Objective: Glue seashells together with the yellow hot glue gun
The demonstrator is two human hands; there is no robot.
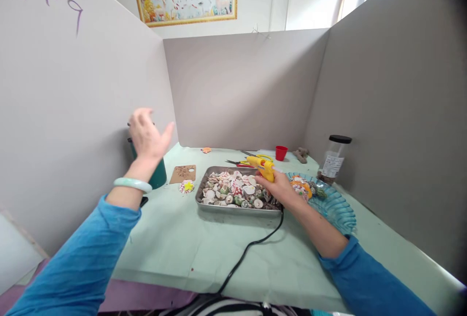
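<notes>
My right hand is wrapped round the handle of a yellow hot glue gun, held above the right part of a metal tray. From the gun a black cord runs down to the table's front edge. The tray is heaped with seashells, white, reddish and greenish. My left hand is raised at the left, thumb spread away from the slightly blurred fingers, nothing visible in it. Behind and below it stands a dark green bottle, partly hidden; I cannot tell whether they touch.
A blue scalloped plate holds shell pieces on the right, beside a black-lidded clear jar. Further back are a red cup, scissors and driftwood. A brown board and a shell flower lie left. Grey panels surround the table.
</notes>
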